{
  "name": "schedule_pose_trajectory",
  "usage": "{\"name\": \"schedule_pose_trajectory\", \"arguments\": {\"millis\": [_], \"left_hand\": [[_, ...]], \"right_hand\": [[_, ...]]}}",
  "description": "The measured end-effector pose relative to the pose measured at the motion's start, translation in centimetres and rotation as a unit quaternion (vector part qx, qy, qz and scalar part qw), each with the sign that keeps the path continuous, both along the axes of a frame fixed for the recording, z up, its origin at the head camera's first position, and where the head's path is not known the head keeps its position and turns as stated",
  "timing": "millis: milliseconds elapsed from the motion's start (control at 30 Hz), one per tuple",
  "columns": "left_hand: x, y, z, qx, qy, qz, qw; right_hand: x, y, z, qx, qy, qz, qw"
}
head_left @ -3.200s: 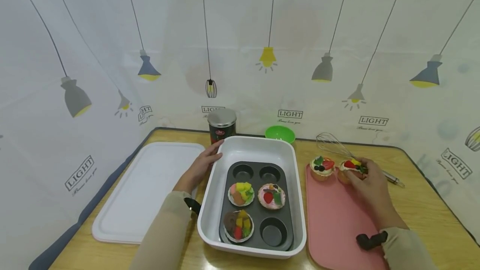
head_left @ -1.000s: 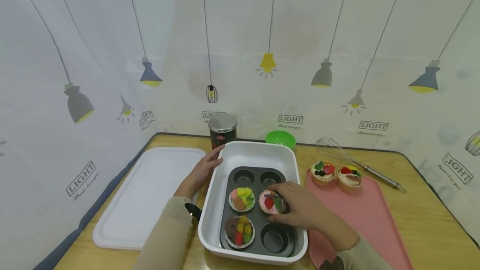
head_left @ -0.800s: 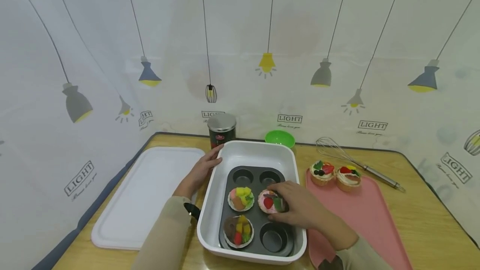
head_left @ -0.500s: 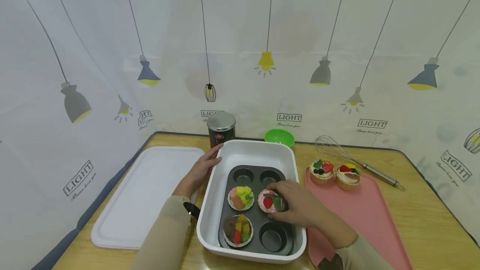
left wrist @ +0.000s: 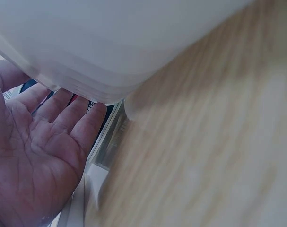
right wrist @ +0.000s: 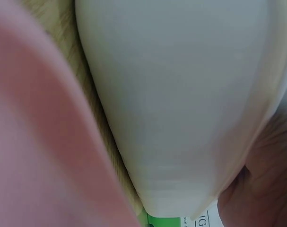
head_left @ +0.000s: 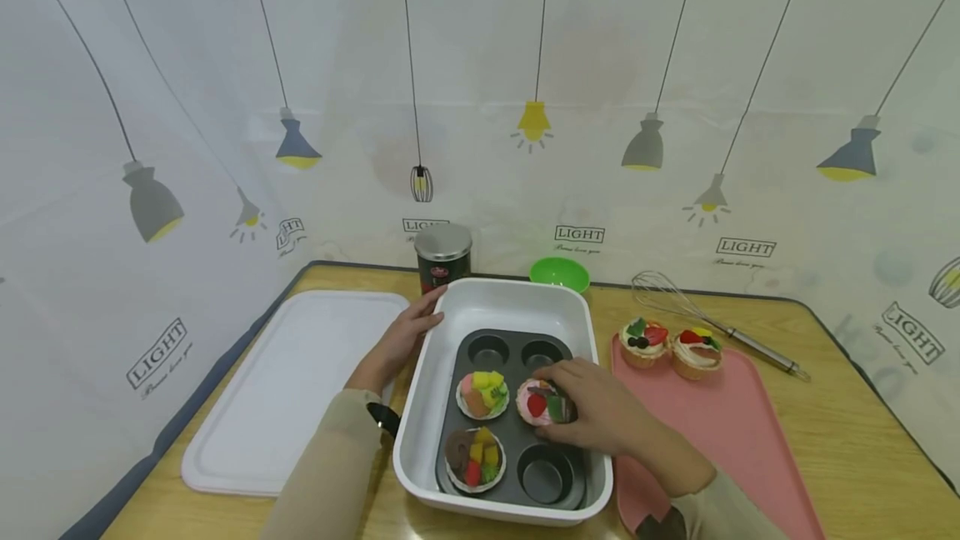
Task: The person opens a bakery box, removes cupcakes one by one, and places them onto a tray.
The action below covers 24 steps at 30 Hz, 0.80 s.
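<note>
In the head view, a white tub (head_left: 411,432) holds a dark muffin tin (head_left: 510,473). My right hand (head_left: 600,408) reaches over the tub's right wall and grips the pink-cream fruit tart (head_left: 537,403) in the middle right cup; the hand covers part of it. A fruit tart with yellow cubes (head_left: 483,395) sits in the middle left cup. Below it is a chocolate fruit tart (head_left: 476,460). My left hand (head_left: 397,342) rests against the tub's left rim, with fairly straight fingers (left wrist: 89,124) touching its outer wall in the left wrist view.
Two more tarts (head_left: 643,343) stand at the far end of a pink board (head_left: 727,440) on the right. A whisk (head_left: 720,323) lies behind them. At the back are a lidded can (head_left: 444,252) and a green bowl (head_left: 559,275); a white board (head_left: 300,390) lies left.
My right hand has moved from a tart on the pink board to the pink-cream tart in the tin, and has kept still there lately. My left hand has stayed at the tub's rim.
</note>
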<state>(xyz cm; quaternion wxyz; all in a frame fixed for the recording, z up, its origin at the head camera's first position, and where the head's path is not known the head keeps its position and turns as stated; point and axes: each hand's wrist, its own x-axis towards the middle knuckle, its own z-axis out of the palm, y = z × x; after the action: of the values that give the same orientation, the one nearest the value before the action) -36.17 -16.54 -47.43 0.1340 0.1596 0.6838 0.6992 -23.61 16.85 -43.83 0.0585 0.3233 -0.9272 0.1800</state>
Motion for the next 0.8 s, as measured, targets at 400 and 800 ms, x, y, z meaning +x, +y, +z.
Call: {"name": "schedule_pose_trajectory", "arguments": {"millis": [400,800], "left_hand": [[-0.05,0.04,0.18,-0.003,-0.002,0.007,1.0],[0.01,0.17,0.29,-0.014,-0.011,0.016,0.9997]], "right_hand": [[-0.15,0.02,-0.03,-0.014,0.015,0.009,0.9998],[-0.1,0.15,0.14,-0.012,0.014,0.01,0.9998]]}}
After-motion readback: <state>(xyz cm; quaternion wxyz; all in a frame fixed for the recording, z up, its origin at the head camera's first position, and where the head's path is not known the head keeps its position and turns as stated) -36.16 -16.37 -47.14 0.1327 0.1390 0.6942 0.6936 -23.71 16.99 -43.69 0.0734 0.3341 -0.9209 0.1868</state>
